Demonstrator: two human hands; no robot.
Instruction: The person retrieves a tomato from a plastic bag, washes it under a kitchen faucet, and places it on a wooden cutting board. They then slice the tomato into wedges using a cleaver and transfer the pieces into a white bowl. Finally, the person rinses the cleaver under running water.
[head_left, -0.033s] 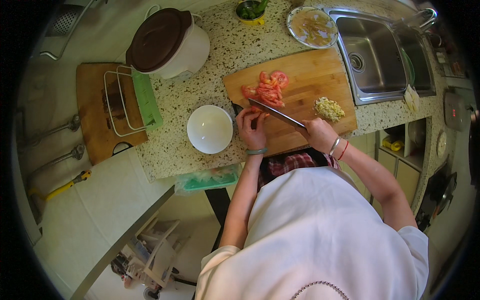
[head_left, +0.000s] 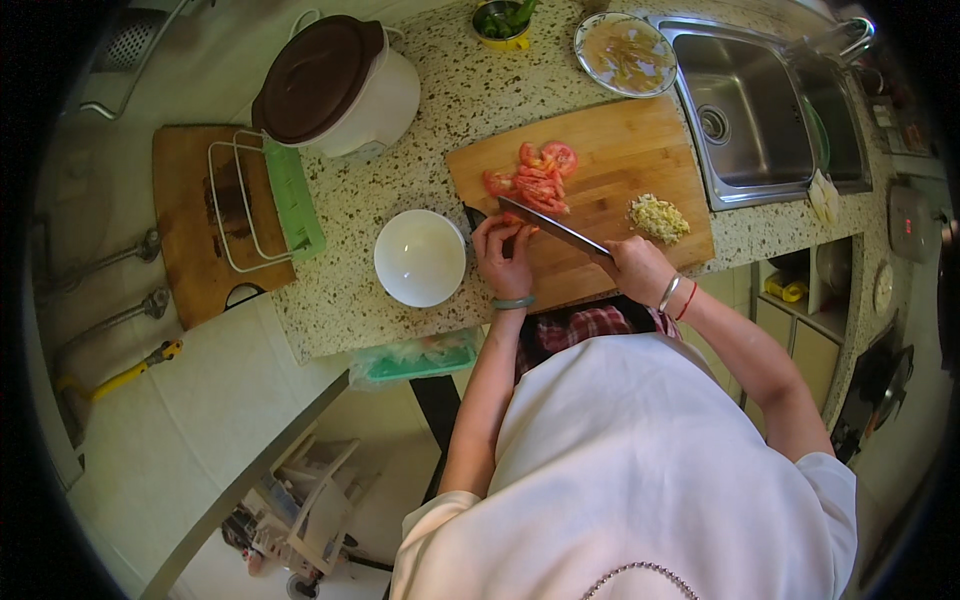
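Note:
My right hand (head_left: pixel 641 268) grips the handle of a kitchen knife (head_left: pixel 555 228), whose blade slants up and left over the wooden cutting board (head_left: pixel 610 130). On the near side of the blade, my left hand (head_left: pixel 504 258) has its fingers bent down around a piece of tomato (head_left: pixel 513 217), mostly hidden by the fingers and the blade. Just beyond the blade lies a heap of sliced tomato (head_left: pixel 541 185), with a round tomato slice (head_left: pixel 560 158) at its far end. A small pile of finely chopped pale yellow bits (head_left: pixel 659 219) lies at the board's right.
Left of the board stands a white bowl (head_left: pixel 420 260). Farther back are a white cooker with a brown lid (head_left: pixel 318 80), a yellow cup of green vegetables (head_left: pixel 505 25) and a plate of food in liquid (head_left: pixel 625 55). A steel sink (head_left: pixel 750 110) borders the board's right.

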